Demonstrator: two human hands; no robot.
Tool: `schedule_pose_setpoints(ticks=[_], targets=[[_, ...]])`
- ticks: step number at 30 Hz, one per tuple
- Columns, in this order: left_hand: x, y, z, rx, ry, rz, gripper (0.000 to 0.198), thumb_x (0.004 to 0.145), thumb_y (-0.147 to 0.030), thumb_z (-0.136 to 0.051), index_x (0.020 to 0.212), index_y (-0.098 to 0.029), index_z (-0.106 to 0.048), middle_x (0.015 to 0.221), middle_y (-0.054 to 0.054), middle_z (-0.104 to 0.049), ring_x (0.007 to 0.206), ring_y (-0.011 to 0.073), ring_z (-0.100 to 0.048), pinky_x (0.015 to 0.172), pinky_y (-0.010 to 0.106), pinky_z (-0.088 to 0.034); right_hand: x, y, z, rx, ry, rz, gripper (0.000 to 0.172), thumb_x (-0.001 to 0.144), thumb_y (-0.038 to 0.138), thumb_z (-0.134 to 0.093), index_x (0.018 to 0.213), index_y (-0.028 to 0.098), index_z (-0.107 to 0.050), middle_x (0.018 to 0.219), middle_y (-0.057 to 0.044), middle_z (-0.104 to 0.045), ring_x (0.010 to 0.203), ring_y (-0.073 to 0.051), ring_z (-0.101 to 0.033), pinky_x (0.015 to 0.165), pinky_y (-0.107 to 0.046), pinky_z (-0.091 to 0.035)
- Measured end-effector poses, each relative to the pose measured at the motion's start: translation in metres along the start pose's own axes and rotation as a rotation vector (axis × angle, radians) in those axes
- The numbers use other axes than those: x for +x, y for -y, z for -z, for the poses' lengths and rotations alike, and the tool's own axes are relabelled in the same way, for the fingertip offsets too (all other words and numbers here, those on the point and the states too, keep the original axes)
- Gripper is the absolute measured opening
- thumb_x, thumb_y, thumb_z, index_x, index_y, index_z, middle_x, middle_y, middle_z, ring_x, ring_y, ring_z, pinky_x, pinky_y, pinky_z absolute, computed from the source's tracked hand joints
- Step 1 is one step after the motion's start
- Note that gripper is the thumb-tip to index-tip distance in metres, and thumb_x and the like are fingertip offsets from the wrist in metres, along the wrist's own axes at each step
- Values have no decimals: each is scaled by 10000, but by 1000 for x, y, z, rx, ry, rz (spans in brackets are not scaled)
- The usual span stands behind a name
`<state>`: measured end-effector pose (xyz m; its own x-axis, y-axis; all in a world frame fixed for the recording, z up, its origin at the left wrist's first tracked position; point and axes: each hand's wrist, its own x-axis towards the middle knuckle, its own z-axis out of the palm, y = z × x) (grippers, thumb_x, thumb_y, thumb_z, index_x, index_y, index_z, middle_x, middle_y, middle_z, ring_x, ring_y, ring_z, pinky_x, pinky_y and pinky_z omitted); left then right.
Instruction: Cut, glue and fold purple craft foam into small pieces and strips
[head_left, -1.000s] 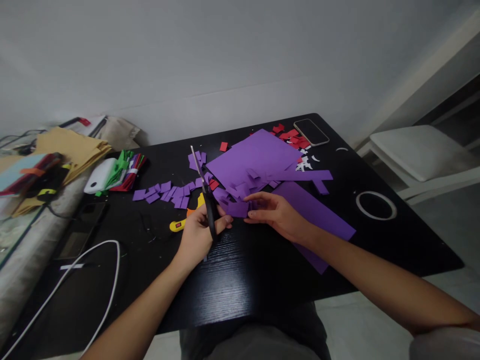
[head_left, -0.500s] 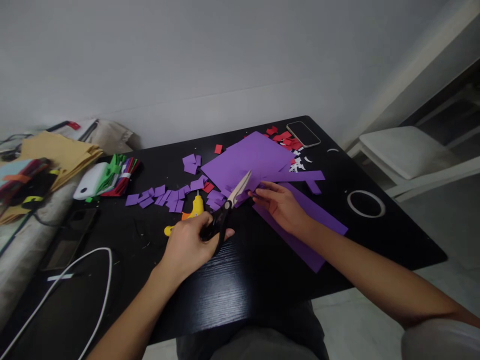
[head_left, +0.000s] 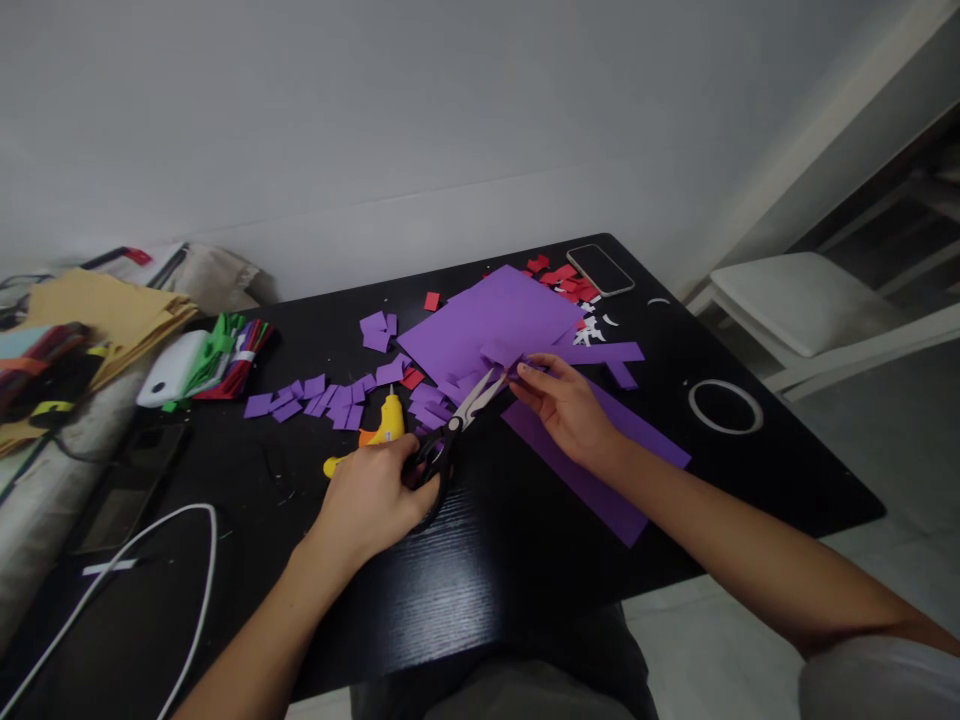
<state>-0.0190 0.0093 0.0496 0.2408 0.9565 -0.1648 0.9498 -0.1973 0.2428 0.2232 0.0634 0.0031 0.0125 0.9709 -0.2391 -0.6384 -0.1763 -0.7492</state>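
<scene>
My left hand (head_left: pixel 379 490) is closed round the black handles of a pair of scissors (head_left: pixel 455 424), its blades slightly apart and pointing up and right. Between the fingers of my right hand (head_left: pixel 559 405) is a small purple paper piece (head_left: pixel 504 354), right at the blade tips. Under and behind both lies a large purple sheet (head_left: pixel 495 300), and a second purple sheet (head_left: pixel 600 465) sits below my right hand. Many small purple squares (head_left: pixel 341 400) are scattered to the left. A yellow glue gun (head_left: pixel 390 418) rests just beyond my left hand.
Red paper scraps (head_left: pixel 570 280), white scraps (head_left: pixel 592 330) and a phone (head_left: pixel 600 268) lie at the back right. A tape ring (head_left: pixel 726 407) is on the right. Bundled coloured strips (head_left: pixel 221 360), brown paper (head_left: pixel 105 310) and a white cable (head_left: pixel 210 570) occupy the left side.
The scissor blades have gone from closed to slightly apart, their tips now at the paper piece by my right hand. The purple piece shows more clearly, tilted up.
</scene>
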Motion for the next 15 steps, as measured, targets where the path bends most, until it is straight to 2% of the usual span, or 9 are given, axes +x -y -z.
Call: schedule_pose_setpoints(ticks=[15], targets=[[3,-2,-6,-30,-3,-47,279,885,-445,-544,729,-217,-508,644,22,-612,613,212,-606,554,297,-274,-11,-9,-3,-154,125,36,329,647,216,-913,882,220,-683,823,22,-702,807,-150,-701,794,-331,-635]])
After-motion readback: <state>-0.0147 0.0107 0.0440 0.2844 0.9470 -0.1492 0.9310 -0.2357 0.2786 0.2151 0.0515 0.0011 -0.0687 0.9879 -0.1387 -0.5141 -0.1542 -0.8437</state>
